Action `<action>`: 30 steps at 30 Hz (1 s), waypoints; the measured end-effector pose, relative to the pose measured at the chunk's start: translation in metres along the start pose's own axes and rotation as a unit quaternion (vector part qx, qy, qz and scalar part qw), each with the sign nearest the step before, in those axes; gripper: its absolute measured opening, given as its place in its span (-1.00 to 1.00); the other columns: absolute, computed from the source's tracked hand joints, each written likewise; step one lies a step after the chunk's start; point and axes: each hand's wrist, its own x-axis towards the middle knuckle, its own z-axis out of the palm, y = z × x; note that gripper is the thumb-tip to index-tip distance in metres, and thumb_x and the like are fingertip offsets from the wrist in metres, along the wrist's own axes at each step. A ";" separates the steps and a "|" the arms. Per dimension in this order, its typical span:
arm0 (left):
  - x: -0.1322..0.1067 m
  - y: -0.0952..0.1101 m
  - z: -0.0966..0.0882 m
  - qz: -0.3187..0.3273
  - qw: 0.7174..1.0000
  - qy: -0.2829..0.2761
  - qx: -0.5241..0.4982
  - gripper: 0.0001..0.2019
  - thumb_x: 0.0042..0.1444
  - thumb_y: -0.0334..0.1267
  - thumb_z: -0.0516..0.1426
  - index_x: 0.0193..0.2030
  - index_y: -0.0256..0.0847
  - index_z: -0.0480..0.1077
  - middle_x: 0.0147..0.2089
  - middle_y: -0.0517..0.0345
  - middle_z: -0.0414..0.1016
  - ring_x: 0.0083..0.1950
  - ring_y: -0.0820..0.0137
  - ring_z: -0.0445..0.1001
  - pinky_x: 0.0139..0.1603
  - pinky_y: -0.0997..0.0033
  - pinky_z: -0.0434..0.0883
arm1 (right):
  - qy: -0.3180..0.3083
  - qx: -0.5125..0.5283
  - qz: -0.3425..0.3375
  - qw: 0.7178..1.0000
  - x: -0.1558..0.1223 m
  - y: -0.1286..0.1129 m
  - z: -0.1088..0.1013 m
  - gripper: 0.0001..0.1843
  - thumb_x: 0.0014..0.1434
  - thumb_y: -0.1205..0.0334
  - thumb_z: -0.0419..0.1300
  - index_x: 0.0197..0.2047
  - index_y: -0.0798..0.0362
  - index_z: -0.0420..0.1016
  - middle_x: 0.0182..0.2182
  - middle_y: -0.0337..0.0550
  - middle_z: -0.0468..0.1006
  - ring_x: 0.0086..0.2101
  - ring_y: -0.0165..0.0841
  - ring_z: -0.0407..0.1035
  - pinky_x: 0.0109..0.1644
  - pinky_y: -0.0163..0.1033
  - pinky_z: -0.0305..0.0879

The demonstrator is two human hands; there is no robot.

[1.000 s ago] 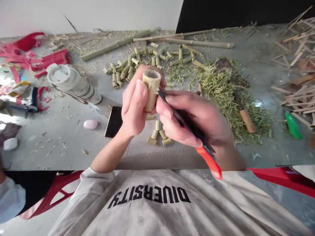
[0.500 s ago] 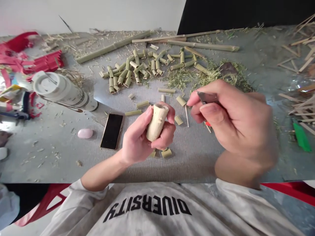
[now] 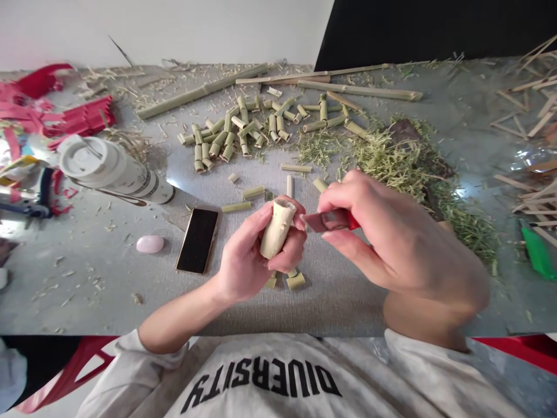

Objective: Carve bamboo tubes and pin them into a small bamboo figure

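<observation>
My left hand [image 3: 252,255] is closed around a short, pale, hollow bamboo tube [image 3: 277,229], tilted with its open end up and to the right. My right hand [image 3: 394,235] grips a red-handled knife [image 3: 327,220] whose blade points left and touches the tube near its upper end. Both hands hover over the grey table [image 3: 339,290], above a few cut bamboo pieces [image 3: 295,281].
A black phone [image 3: 197,240] lies left of my left hand, with a pink stone [image 3: 149,244] beside it. A white lidded bottle [image 3: 114,170] lies on its side further left. Many cut bamboo segments [image 3: 235,130], long stalks [image 3: 204,90] and green shavings [image 3: 404,165] lie beyond; a green object [image 3: 536,251] sits far right.
Both hands came down from near my face toward the table. The right hand turned the knife in its grip, swung out to the right, then brought the blade back to the tube.
</observation>
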 end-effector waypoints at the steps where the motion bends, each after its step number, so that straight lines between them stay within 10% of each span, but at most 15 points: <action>1: 0.000 -0.001 -0.001 -0.002 1.000 0.010 0.001 -0.63 0.52 0.09 0.05 -0.17 -0.16 0.41 -0.66 0.41 0.00 -0.63 0.50 -0.10 -0.52 0.49 0.11 | -0.003 -0.024 -0.022 0.999 0.000 -0.001 0.000 -0.91 0.58 0.24 0.11 0.02 0.03 0.41 -0.17 -0.12 0.56 -0.22 -0.29 0.42 -0.18 -0.17 0.38; 30: 0.001 0.005 -0.005 -0.001 0.993 0.094 0.072 -0.63 0.45 0.05 0.16 -0.19 -0.22 0.54 -0.66 0.40 0.02 -0.65 0.55 -0.13 -0.59 0.45 -0.09 | 0.013 -0.153 -0.036 0.987 0.003 -0.005 0.005 -0.82 0.55 0.25 0.21 -0.13 0.00 0.62 -0.19 -0.11 0.62 -0.15 -0.20 0.46 -0.10 -0.07 0.44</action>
